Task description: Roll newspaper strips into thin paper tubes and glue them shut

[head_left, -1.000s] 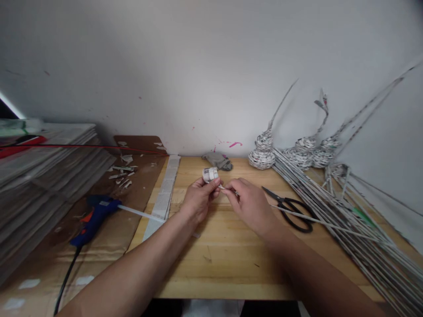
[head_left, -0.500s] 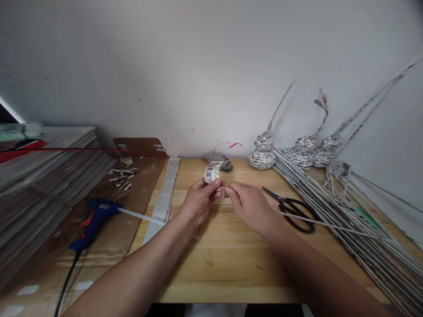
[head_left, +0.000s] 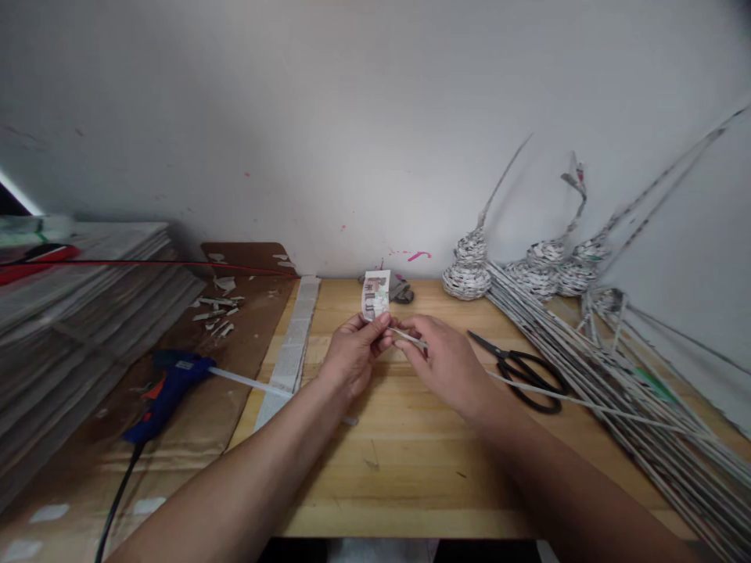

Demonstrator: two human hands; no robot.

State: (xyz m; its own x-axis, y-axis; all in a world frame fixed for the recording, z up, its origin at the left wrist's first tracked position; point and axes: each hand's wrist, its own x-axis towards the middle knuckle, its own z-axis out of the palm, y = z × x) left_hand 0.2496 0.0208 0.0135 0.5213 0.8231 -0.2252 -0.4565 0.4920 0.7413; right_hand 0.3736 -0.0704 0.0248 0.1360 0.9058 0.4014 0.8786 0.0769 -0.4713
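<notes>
My left hand (head_left: 353, 353) pinches a short strip of printed newspaper (head_left: 375, 295) that stands up above its fingertips. My right hand (head_left: 447, 363) is closed on a thin rolled paper stick (head_left: 409, 338), whose tip meets the foot of the strip between the two hands. The stick trails off to the right across the wooden table (head_left: 404, 446), past a pair of black scissors (head_left: 519, 367). Both hands hover just above the table's middle.
A blue glue gun (head_left: 167, 385) with a black cord lies on brown cardboard at the left, beside stacked newspaper (head_left: 70, 313). A long paper strip (head_left: 293, 344) runs along the table's left edge. Coiled paper figures (head_left: 469, 270) and a pile of paper sticks (head_left: 622, 375) fill the right.
The curled newspaper strip has unrolled and now stands straight up from my left fingers. My right hand shifted slightly along the stick; the camera view barely moved.
</notes>
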